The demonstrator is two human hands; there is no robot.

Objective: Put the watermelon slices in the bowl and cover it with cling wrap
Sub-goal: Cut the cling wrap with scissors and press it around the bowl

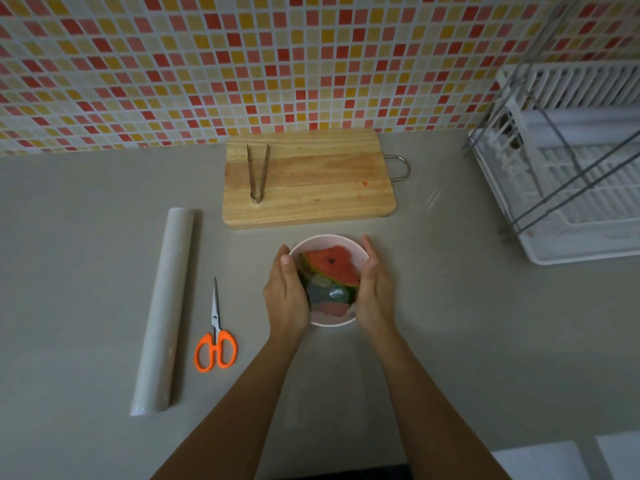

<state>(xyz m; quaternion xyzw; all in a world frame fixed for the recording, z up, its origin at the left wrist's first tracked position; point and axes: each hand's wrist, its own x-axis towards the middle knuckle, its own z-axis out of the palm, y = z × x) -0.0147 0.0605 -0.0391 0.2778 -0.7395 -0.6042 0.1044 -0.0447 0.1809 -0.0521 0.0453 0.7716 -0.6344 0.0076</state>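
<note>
A white bowl (329, 238) stands on the grey counter in front of the cutting board. It holds watermelon slices (332, 265), red flesh up and green rind toward me. A thin clear sheet of cling wrap (433, 199) seems to lie over the bowl and the counter around it. Only faint glints and edges of the sheet show. My left hand (285, 299) cups the bowl's left side. On the opposite side, my right hand (375, 292) cups the bowl's wall. Both palms press inward against it.
The cling wrap roll (166, 306) lies lengthwise at the left, with orange-handled scissors (215, 341) beside it. Behind the bowl is a wooden cutting board (311, 181) with metal tongs (258, 174) on it. A white dish rack (568, 174) fills the right side.
</note>
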